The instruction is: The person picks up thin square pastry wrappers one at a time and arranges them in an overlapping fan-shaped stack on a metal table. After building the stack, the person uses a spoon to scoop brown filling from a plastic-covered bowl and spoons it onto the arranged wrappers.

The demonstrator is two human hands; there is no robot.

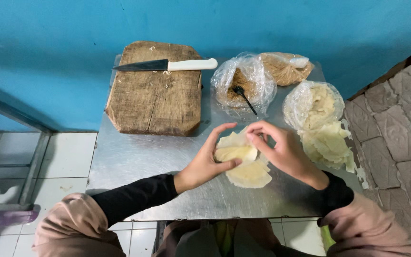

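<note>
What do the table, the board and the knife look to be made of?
The table looks like brushed sheet metal: grey, dull shine, fine scratches. The board seems raw wood: brown grain, worn chipped edges, no varnish. The knife has a dark, probably steel blade and a smooth white handle, likely plastic.

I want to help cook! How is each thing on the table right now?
Left hand: pinching the folded wrapper.
Right hand: fingers on the same wrapper.
Folded wrapper: folded, on a flat wrapper.
Wrapper pile: loose, untouched.
Knife: lying flat on the chopping board.
Filling bag: open, black spoon in it.
Dough bag: open.
Back bag: closed, as far as I can tell.
</note>
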